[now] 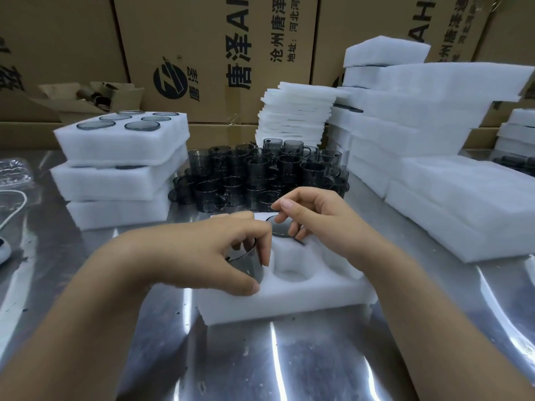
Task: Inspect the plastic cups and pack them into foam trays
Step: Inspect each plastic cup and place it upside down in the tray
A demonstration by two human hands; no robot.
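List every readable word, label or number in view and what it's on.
"唐泽AH", large, sideways, cut off at the top: middle carton.
"沧州唐泽", cut off: same carton.
"地址:河北河", cut off: same carton.
"唐泽" beside a round logo: same carton.
"AH" and "唐泽": right carton; the rest is blurred.
Left carton: fragment, unreadable.
Cups, foam trays: none.

on the counter point(289, 366) a foam tray point(289, 299) lies nearest, at centre. a cup point(249, 264) sits in its left pocket, and a second cup point(279, 227), it seems, in a far pocket. behind the tray stand loose cups point(260, 175). left of them is a stack of filled trays point(115, 169), right of them taller tray stacks point(434, 125). foam sheets point(295, 117) and cardboard boxes point(202, 39) stand behind.
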